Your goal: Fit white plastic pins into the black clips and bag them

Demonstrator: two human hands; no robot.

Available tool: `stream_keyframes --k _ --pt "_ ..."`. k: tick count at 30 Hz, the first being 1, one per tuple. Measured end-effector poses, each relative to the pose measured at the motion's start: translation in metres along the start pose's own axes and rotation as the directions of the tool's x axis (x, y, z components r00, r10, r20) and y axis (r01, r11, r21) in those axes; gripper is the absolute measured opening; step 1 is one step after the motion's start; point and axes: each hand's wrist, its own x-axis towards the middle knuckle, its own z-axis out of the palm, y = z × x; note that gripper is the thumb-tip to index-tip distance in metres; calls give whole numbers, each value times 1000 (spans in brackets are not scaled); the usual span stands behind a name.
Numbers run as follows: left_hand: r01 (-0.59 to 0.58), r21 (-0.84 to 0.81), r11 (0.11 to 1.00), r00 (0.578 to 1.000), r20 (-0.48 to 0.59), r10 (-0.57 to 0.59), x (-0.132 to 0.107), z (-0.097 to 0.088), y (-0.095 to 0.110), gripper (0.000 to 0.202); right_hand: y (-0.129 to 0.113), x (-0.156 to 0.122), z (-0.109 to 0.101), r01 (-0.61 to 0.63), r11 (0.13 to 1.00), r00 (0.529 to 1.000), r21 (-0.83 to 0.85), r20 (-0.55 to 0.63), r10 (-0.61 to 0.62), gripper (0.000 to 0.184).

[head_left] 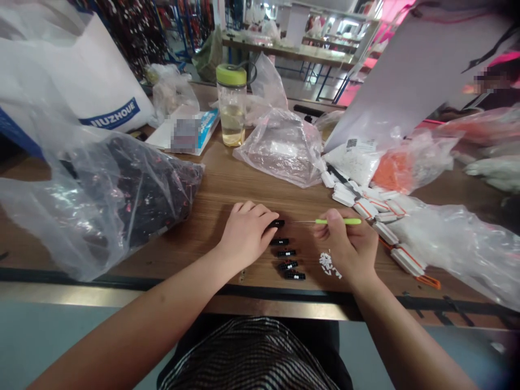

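My left hand [248, 230] is closed on a small black connector block [278, 223] that lies on the wooden table, thumb and forefinger at its end. In my right hand [345, 238] is a thin tool with a lime-green handle [351, 221], gripped between thumb and fingers. Its fine metal shaft points left toward the block, the tip apart from it as far as I can see. Several more black connector blocks [287, 253] with white dots lie in a column below. Beside my right hand sits a small pile of white plugs [326, 263].
A clear bag of dark parts [138, 184] lies at left, under a white bag [109, 70]. Farther back stand a green-lidded bottle [232, 105] and a clear plastic bag [284, 146]. White bundles with orange bands [385, 232] and more bags [455, 238] line the right.
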Motion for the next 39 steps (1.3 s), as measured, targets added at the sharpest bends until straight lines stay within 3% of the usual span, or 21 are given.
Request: stream_keyframes --k 2,6,13,24,39 --pt "-18 -39 999 1000 -23 17 -8 -7 9 19 -5 -4 -8 -18 1000 1000 -14 17 18 31" --pt "2 -196 981 998 58 10 -23 -12 24 15 -7 -17 -19 -15 999 998 -48 53 18 31" --pt "46 -268 962 985 173 1 -19 1 21 15 4 -28 -18 -49 999 999 16 14 49 32" --pt "-31 -297 954 980 178 87 -18 7 19 19 13 -31 -20 -98 990 995 100 -17 100 31" --pt "33 -349 937 993 118 9 -19 19 16 17 10 -34 -16 -80 997 994 19 70 79 31"
